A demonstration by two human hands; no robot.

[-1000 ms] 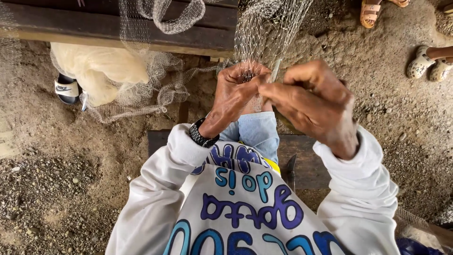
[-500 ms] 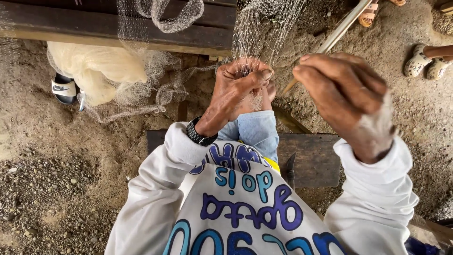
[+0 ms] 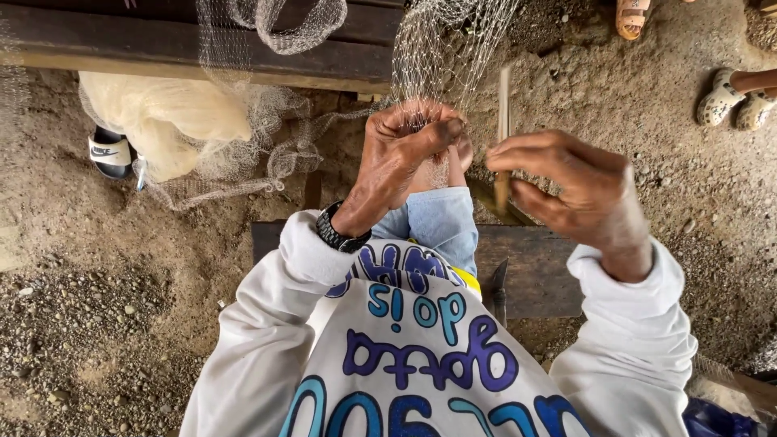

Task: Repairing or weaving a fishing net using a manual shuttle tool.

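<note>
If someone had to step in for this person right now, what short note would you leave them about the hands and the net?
Left hand: fingers pinched shut on the fishing net, holding the mesh taut over the knee.
Right hand: fingers closed on a thin wooden netting needle, held upright just beside the left hand.
The net hangs down from above; more of it lies bunched on the ground by the wooden beam.
Done or left: how much mesh is worked cannot be told from here.

Outdoor net-mending yard, dirt ground (image 3: 97, 340), fishing net (image 3: 453, 48)
</note>
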